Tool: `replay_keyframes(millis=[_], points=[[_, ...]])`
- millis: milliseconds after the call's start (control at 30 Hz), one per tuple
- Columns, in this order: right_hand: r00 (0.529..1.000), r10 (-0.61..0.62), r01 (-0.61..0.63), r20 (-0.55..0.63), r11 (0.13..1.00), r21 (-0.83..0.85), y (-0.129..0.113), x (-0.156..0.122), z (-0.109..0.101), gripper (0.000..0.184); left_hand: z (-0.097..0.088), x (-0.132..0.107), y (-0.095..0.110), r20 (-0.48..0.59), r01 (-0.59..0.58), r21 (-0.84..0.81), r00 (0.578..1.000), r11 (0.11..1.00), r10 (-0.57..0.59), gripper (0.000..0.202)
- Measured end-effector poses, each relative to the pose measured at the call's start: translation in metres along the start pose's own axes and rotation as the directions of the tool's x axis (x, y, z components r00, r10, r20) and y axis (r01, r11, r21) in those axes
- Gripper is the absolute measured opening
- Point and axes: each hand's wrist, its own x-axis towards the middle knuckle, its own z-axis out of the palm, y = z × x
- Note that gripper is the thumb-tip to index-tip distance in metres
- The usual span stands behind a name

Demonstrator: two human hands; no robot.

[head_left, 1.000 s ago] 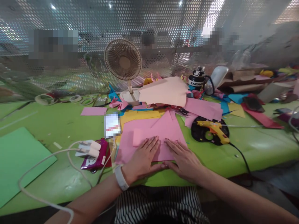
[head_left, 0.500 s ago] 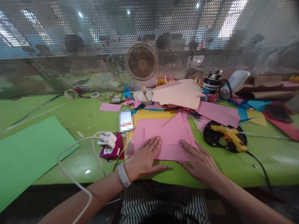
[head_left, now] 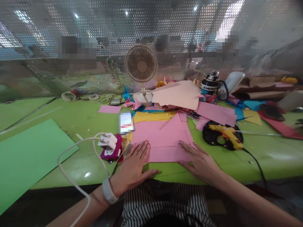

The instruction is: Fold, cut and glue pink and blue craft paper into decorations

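Observation:
Pink paper (head_left: 163, 135) lies in front of me, with a fold or overlapping layer along its near part. My left hand (head_left: 136, 162) rests flat on its left side, fingers stretched forward and thumb pointing right. On the right edge lies my right hand (head_left: 200, 160), palm down with the fingers extended. Neither hand grips anything. Yellow paper (head_left: 151, 116) shows just beyond the pink paper. Close to my left hand are a magenta power block (head_left: 115, 151) with a white plug (head_left: 107, 141) and a phone (head_left: 126, 122) with a bright screen.
A yellow glue gun (head_left: 228, 135) lies on a black pad at the right, its cord running off the near edge. A fan (head_left: 141, 64), a bottle (head_left: 210, 82) and paper scraps stand at the back. Green paper (head_left: 35, 157) covers the left. A white cable (head_left: 71, 181) crosses my left arm.
My left hand has slid left across the pink paper, from near its middle to its left side. My right hand stays on the right edge. The view has shifted slightly.

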Motion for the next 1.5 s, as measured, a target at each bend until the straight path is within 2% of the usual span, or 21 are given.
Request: replay_keyframes(millis=[100,167,267,300,367,400,433,467,533,600,800,1067,1167,1233,1367,1433,1500], points=[[1.000,0.027,-0.026,0.012,0.999,-0.024,0.015,-0.010,-0.005,0.064,0.002,0.000,0.000,-0.003,0.002,0.005,1.000,1.000,-0.002,0.083],[0.998,0.066,-0.067,-0.026,0.997,-0.036,0.022,-0.011,-0.015,0.061,0.003,0.001,0.000,-0.011,-0.004,0.008,1.000,1.000,0.005,0.082],[0.975,0.190,-0.189,-0.111,0.982,0.024,0.019,0.008,-0.032,0.046,0.005,0.001,-0.001,-0.030,-0.019,0.015,0.999,1.000,0.019,0.083],[0.971,0.224,-0.217,-0.080,0.972,0.088,0.015,0.020,-0.036,0.041,0.006,0.001,-0.001,-0.036,-0.021,0.020,0.999,1.000,0.021,0.084],[0.968,0.245,-0.252,0.057,0.939,0.234,0.003,0.052,-0.040,0.040,0.007,0.001,-0.001,-0.046,-0.018,0.033,0.999,0.999,0.020,0.084],[0.956,0.227,-0.277,0.184,0.904,0.326,-0.004,0.069,-0.038,0.040,0.007,0.001,-0.002,-0.050,-0.017,0.039,0.999,0.999,0.019,0.085],[0.914,0.171,-0.330,0.368,0.841,0.429,-0.010,0.085,-0.035,0.040,0.007,0.000,-0.001,-0.052,-0.018,0.045,0.998,0.999,0.020,0.085],[0.841,0.105,-0.406,0.531,0.772,0.490,-0.015,0.099,-0.030,0.041,0.008,0.000,-0.001,-0.054,-0.021,0.050,0.998,0.999,0.023,0.085],[0.789,0.045,-0.440,0.613,0.737,0.513,-0.022,0.120,-0.019,0.041,0.008,0.000,-0.002,-0.060,-0.028,0.059,0.998,0.998,0.031,0.085],[0.762,0.014,-0.453,0.648,0.727,0.517,-0.023,0.130,-0.011,0.042,0.009,0.000,-0.003,-0.065,-0.037,0.067,0.997,0.997,0.041,0.086],[0.709,-0.002,-0.505,0.705,0.697,0.509,0.002,0.118,-0.010,0.042,0.014,0.002,-0.008,-0.105,-0.061,0.099,0.992,0.993,0.071,0.086],[0.619,0.105,-0.593,0.779,0.713,0.375,0.066,0.084,-0.035,0.045,0.015,0.004,-0.008,-0.118,-0.063,0.113,0.990,0.992,0.077,0.088],[0.610,0.143,-0.603,0.779,0.722,0.340,0.085,0.073,-0.047,0.045,0.014,0.003,-0.009,-0.103,-0.064,0.120,0.992,0.991,0.076,0.088],[0.627,0.152,-0.597,0.764,0.724,0.345,0.087,0.072,-0.052,0.045,0.012,0.004,-0.010,-0.084,-0.066,0.123,0.994,0.990,0.077,0.086],[0.704,0.086,-0.552,0.705,0.691,0.467,0.070,0.083,-0.047,0.041,0.006,0.008,-0.016,-0.066,-0.063,0.121,0.995,0.991,0.072,0.080],[0.705,0.034,-0.543,0.709,0.669,0.508,0.057,0.090,-0.037,0.043,0.000,0.012,-0.017,-0.078,-0.062,0.109,0.994,0.992,0.071,0.079],[0.684,0.000,-0.540,0.729,0.673,0.506,0.048,0.095,-0.027,0.047,-0.008,0.017,-0.013,-0.118,-0.041,0.084,0.992,0.996,0.050,0.077]])
